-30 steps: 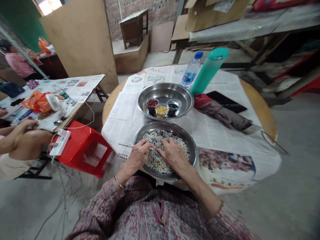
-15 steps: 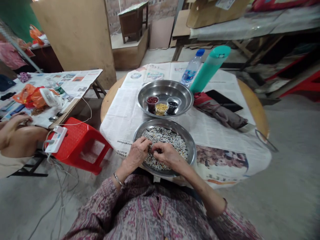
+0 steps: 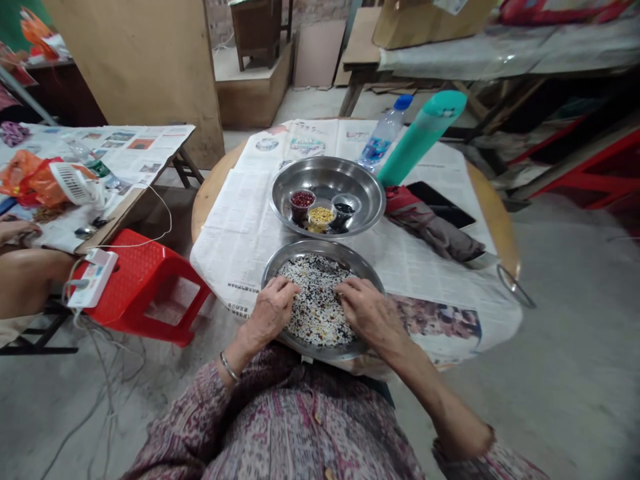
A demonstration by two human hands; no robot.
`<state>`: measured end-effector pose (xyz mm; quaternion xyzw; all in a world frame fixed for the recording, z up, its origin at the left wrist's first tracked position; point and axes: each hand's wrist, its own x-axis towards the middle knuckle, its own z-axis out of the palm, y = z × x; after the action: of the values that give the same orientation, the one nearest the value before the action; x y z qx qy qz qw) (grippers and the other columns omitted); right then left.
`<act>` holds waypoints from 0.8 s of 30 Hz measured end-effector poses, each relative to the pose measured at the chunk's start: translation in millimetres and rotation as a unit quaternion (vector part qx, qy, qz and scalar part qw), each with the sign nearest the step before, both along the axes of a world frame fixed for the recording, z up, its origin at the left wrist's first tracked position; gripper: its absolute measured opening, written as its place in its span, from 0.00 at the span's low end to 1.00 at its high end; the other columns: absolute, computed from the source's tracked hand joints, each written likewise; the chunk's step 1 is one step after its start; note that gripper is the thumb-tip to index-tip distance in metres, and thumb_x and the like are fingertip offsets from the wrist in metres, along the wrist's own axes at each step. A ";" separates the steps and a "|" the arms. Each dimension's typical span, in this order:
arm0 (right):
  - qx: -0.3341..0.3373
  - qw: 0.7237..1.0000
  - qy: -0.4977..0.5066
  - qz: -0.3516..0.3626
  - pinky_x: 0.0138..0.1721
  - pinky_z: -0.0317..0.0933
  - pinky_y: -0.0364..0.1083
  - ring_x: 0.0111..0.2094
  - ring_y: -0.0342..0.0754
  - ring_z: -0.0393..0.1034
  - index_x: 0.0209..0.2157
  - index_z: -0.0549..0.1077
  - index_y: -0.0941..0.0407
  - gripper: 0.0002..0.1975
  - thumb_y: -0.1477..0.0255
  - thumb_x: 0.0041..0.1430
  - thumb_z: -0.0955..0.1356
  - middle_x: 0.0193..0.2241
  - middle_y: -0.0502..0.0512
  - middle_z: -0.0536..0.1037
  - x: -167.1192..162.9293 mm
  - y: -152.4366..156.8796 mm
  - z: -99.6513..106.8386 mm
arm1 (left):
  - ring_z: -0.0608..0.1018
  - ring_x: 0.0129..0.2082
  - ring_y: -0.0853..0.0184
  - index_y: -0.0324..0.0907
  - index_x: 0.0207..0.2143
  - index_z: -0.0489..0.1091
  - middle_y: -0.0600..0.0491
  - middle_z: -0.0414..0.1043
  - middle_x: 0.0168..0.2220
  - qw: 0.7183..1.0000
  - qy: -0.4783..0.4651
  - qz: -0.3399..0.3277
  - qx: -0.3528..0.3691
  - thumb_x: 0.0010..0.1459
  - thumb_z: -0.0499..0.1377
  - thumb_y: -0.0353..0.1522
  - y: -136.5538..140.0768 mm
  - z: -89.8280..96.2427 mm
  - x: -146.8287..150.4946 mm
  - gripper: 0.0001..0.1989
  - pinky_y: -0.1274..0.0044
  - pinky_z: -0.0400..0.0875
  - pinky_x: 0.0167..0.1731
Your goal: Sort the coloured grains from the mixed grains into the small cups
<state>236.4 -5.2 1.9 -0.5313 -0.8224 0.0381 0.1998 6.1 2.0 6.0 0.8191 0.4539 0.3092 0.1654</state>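
Observation:
The near steel bowl [image 3: 320,247] holds a spread of mixed white, black, yellow and red grains and beans [image 3: 317,293]. At its left side, my left hand [image 3: 273,308] is closed over the mixture, fingers curled together. My right hand [image 3: 373,312] reaches over the right rim, its fingertips pinched at the grains. Whatever either hand pinches is hidden or too small to name. Just beyond, a wider steel bowl [image 3: 327,170] contains three small clear cups: one of red beans [image 3: 303,199], one of yellow beans [image 3: 321,217] and one of black beans [image 3: 345,210].
Newspaper [image 3: 225,240] covers the round table. A water bottle [image 3: 385,133], a tall green container [image 3: 425,137], a folded umbrella [image 3: 440,230] and a dark tablet [image 3: 447,207] lie or stand behind the bowls. A red stool [image 3: 145,280] with a power strip [image 3: 95,277] is left, beside another person's arm.
My right hand has moved right, away from my left hand, to the bowl's right side; the mixture between them now shows. The view has shifted slightly.

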 end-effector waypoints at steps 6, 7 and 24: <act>-0.021 0.999 0.005 -0.037 0.43 0.67 0.52 0.41 0.56 0.74 0.46 0.73 0.57 0.13 0.68 0.60 0.68 0.40 0.61 0.79 6.8 -16.4 -14.3 | 0.75 0.39 0.67 0.42 0.39 0.71 0.50 0.72 0.37 0.999 -0.028 -0.023 0.001 0.69 0.51 0.28 -1.6 2.1 -2.6 0.09 0.74 0.74 0.43; -0.023 0.999 0.019 -0.036 0.44 0.68 0.53 0.42 0.57 0.74 0.47 0.73 0.58 0.15 0.68 0.60 0.67 0.42 0.62 0.79 3.4 -19.1 -16.5 | 0.75 0.39 0.66 0.42 0.39 0.71 0.51 0.72 0.37 0.999 -0.028 -0.025 0.010 0.69 0.51 0.29 -0.1 4.2 -3.7 0.09 0.73 0.74 0.43; -0.147 0.981 0.118 -0.047 0.47 0.67 0.52 0.43 0.53 0.73 0.46 0.73 0.55 0.11 0.69 0.62 0.66 0.41 0.58 0.77 -26.9 -4.4 -1.6 | 0.74 0.41 0.68 0.40 0.37 0.75 0.52 0.69 0.38 0.988 -0.132 0.028 -0.069 0.53 0.55 0.17 80.2 -7.3 -22.4 0.15 0.76 0.70 0.44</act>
<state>209.5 -9.5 0.3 -0.5844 -0.7528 0.2117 0.2166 -16.3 82.2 -1.3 0.7449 0.4709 0.3868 0.2715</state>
